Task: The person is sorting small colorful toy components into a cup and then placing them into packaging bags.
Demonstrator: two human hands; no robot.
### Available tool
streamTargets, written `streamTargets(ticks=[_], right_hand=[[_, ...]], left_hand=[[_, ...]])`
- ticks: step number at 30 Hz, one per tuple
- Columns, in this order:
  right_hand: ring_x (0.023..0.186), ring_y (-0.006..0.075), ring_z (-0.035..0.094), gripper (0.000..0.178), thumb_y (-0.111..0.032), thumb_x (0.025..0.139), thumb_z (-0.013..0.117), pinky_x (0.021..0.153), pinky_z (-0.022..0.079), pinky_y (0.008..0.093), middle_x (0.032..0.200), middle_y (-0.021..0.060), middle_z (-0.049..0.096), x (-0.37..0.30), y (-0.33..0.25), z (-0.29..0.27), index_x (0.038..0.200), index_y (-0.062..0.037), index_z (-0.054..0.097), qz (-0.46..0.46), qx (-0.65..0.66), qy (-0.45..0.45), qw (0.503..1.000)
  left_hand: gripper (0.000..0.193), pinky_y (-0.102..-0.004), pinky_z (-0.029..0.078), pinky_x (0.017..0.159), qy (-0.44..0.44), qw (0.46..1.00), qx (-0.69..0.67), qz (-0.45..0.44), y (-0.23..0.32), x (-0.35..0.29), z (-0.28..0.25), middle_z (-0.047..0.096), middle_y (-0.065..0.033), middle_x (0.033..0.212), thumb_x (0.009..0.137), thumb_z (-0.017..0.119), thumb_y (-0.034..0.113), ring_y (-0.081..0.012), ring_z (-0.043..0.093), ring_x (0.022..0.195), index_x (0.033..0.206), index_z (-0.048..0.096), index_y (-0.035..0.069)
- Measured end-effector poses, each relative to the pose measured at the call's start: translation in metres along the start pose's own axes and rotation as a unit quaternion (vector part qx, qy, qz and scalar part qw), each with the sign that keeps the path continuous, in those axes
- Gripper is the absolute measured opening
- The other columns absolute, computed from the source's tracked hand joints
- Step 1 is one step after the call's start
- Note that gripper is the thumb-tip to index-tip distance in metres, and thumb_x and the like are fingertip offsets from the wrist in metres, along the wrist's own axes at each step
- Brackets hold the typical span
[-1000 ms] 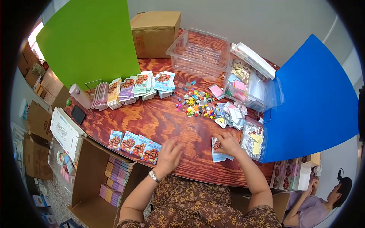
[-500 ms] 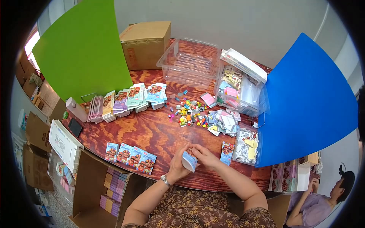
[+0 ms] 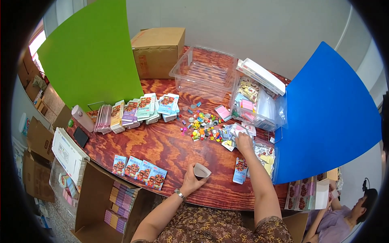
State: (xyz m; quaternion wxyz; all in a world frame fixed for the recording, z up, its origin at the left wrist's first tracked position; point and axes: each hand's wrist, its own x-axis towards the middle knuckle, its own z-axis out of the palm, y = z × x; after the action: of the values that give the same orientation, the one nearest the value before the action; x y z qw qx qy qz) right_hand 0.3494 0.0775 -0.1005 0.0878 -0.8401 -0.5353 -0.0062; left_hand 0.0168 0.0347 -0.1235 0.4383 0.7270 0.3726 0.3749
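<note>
My left hand (image 3: 192,180), with a watch at the wrist, is wrapped round a small blue paper packet (image 3: 202,170), its mouth gaping upward. Over a loose pile of small cards (image 3: 229,142) my right hand (image 3: 244,143) reaches out, its fingertips pinching a pale card (image 3: 238,130) at the top. Beside that pile lies a heap of tiny colourful figurines (image 3: 205,126). A flat blue packet (image 3: 240,170) lies by my right forearm. At the front left, several blue packets (image 3: 142,169) with cartoon characters lie in an overlapping row.
Stacks of printed packets (image 3: 129,111) stand before a green panel (image 3: 89,52). Behind are a cardboard box (image 3: 158,52) and a clear tub (image 3: 202,87). A filled clear bin (image 3: 259,117) and a tray (image 3: 265,160) stand near a blue panel (image 3: 328,117). Another person (image 3: 336,222) sits at lower right.
My right hand has left the blue packet and moved forward and right to the card pile. My left hand keeps the packet, now tipped with its mouth up.
</note>
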Motion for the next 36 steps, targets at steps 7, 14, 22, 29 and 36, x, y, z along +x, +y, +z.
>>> streamTargets(ticks=[7,14,22,29,36], right_hand=[[0.082,0.0414,0.070,0.020,-0.019,0.091,0.055,0.075,0.056,0.0524,0.094,0.0251,0.070,0.001,0.004,-0.034,0.094,-0.0032,0.068,0.000,-0.039,-0.044,0.998],[0.088,0.0317,0.069,0.024,0.002,0.089,0.056,0.075,0.056,0.0420,0.097,0.0148,0.071,-0.069,-0.056,-0.143,0.110,-0.0025,0.067,-0.297,0.064,0.240,0.922],[0.089,0.0308,0.068,0.031,0.005,0.084,0.065,0.075,0.055,0.0369,0.099,0.0141,0.069,-0.136,-0.117,-0.135,0.114,-0.0043,0.069,-0.320,0.324,0.117,0.883],[0.079,0.0263,0.065,0.034,0.001,0.080,0.069,0.070,0.054,0.0360,0.097,0.0105,0.068,-0.137,-0.121,-0.109,0.112,-0.0070,0.070,-0.382,0.191,0.087,0.900],[0.087,0.0270,0.063,0.029,-0.008,0.078,0.071,0.073,0.053,0.0384,0.104,0.0091,0.065,-0.133,-0.139,-0.099,0.107,-0.0085,0.069,-0.445,0.216,0.078,0.866]], left_hand=[[0.065,-0.0348,0.055,0.081,-0.003,0.997,-0.059,-0.047,0.005,0.010,-0.003,0.068,-0.0107,0.102,0.068,0.094,0.028,-0.0193,0.068,0.094,0.112,0.053,0.003],[0.066,-0.0341,0.056,0.081,0.007,0.995,-0.078,-0.066,0.000,0.006,-0.013,0.069,-0.0115,0.103,0.069,0.093,0.027,-0.0186,0.069,0.095,0.115,0.053,0.003],[0.071,-0.0376,0.056,0.082,0.016,0.998,-0.049,-0.039,0.010,0.006,-0.014,0.068,-0.0148,0.105,0.071,0.091,0.029,-0.0258,0.070,0.096,0.121,0.047,0.002],[0.080,-0.0393,0.054,0.087,0.032,0.999,0.013,0.014,0.003,0.002,-0.018,0.062,-0.0172,0.112,0.068,0.092,0.025,-0.0289,0.066,0.104,0.127,0.043,0.002],[0.079,-0.0444,0.048,0.095,0.028,1.000,0.006,0.010,-0.002,0.004,-0.025,0.055,-0.0215,0.121,0.070,0.087,0.021,-0.0382,0.056,0.113,0.131,0.042,0.001]])
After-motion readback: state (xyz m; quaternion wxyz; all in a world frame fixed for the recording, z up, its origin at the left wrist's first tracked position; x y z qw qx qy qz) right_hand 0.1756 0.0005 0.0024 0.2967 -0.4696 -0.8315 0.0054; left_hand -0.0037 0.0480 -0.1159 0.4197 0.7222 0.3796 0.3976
